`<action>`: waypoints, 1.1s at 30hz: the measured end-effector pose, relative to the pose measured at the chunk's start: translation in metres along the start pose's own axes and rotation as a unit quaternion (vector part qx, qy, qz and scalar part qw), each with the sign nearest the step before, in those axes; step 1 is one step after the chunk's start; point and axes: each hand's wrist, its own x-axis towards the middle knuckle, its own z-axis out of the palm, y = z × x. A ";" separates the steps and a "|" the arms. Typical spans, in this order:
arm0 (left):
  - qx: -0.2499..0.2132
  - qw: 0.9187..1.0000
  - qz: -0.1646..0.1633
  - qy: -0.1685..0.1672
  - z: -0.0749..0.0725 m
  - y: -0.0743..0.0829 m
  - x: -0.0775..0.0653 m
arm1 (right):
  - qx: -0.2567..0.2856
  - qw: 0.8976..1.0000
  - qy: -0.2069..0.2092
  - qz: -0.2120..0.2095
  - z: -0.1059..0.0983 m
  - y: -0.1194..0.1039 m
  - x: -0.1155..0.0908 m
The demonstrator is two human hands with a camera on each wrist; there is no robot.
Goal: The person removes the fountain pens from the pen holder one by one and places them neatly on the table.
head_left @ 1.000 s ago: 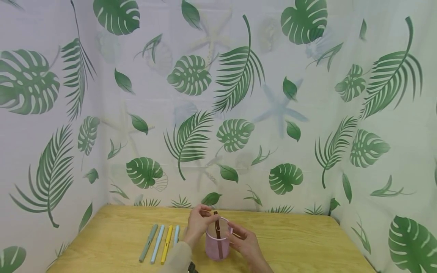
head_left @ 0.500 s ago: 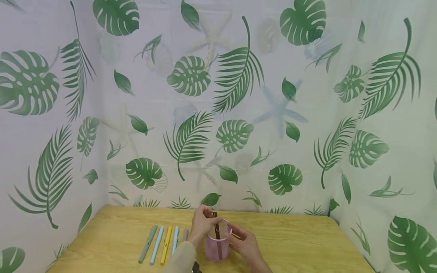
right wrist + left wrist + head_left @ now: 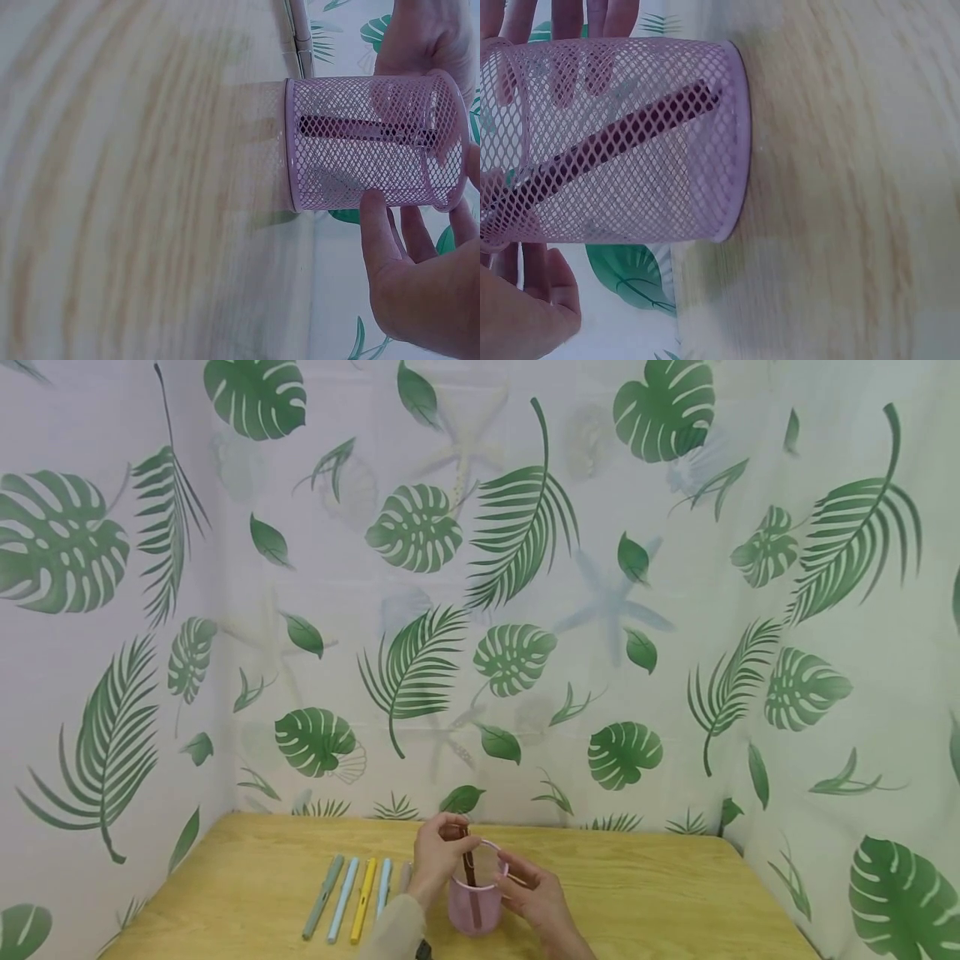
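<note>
A pink mesh pen holder (image 3: 474,910) stands upright on the table. Inside it a dark brown pen (image 3: 469,868) leans, its top end above the rim. My left hand (image 3: 437,860) pinches the upper end of this pen. On the other side, my right hand (image 3: 542,897) grips the holder near its rim, fingers behind and thumb in front. Through the mesh in the left wrist view, the pen (image 3: 622,139) slants down to the bottom of the holder. The right wrist view has the holder (image 3: 375,169) between both hands.
Left of the holder lie a grey-green pen (image 3: 323,897), a light blue pen (image 3: 342,900), a yellow pen (image 3: 363,900) and another light blue pen (image 3: 385,885) in a row. A greyish pen (image 3: 406,877) is partly hidden by the left arm. Leaf-printed curtain (image 3: 525,760) surrounds the wooden table (image 3: 637,893).
My left hand has shifted slightly left with the brown pen, so the pen now stands nearer the left side of the holder. The right hand keeps its place on the holder.
</note>
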 end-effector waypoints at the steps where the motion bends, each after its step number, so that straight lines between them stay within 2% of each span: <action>1: -0.006 1.000 0.003 -0.004 -0.001 0.000 0.000 | -0.002 1.000 0.001 0.001 0.000 0.000 0.000; 5: -0.026 0.999 0.010 -0.025 -0.004 0.000 0.001 | -0.005 1.000 0.005 -0.002 0.001 -0.002 0.001; 20: 0.006 0.994 0.053 -0.099 -0.008 0.001 -0.003 | 0.001 1.000 0.000 -0.004 0.002 0.001 0.002; 29: 0.004 0.993 0.069 -0.091 -0.016 0.002 -0.003 | 0.004 1.000 0.002 -0.009 0.001 0.003 0.001; 33: -0.011 0.995 0.061 -0.081 -0.019 0.002 -0.001 | 0.002 1.000 0.002 -0.006 0.001 0.003 0.000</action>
